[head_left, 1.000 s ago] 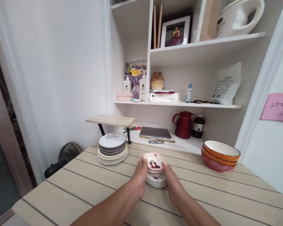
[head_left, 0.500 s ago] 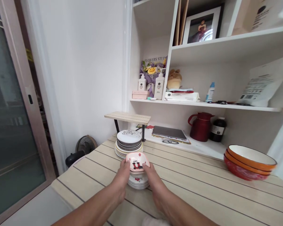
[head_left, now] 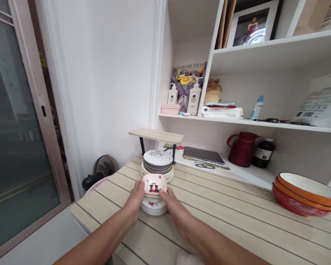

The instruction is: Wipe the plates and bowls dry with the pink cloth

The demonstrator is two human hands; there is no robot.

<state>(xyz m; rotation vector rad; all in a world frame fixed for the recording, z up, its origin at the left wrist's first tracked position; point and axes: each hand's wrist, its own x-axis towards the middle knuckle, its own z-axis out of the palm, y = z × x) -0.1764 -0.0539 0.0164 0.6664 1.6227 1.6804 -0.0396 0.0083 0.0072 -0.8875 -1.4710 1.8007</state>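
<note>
Both hands grip a small pink-rimmed bowl point(head_left: 154, 180) with pink dots, a cat drawing and lettering inside; another bowl edge shows just beneath it. My left hand point(head_left: 137, 195) holds its left side, and my right hand point(head_left: 168, 197) clasps the right side with the thumb over the rim. Directly below is a stack of small white plates point(head_left: 153, 209) with a red flower print. Whether the bowls rest on these plates or hang just above them, I cannot tell. Behind stands a taller stack of larger plates point(head_left: 157, 158), the top one with a dark floral pattern.
Orange and red nested bowls point(head_left: 306, 193) sit at the table's right. A small wooden riser point(head_left: 157, 136) stands behind the plates. Along the back are a laptop point(head_left: 204, 154), glasses point(head_left: 205, 166), a red jug point(head_left: 241, 149) and a dark bottle point(head_left: 263, 152). A fan point(head_left: 106, 165) is at left.
The view has swung slightly left, so the surroundings sit further right. My hands and the bowl have shifted left relative to the plate stacks, with both hands still holding it.
</note>
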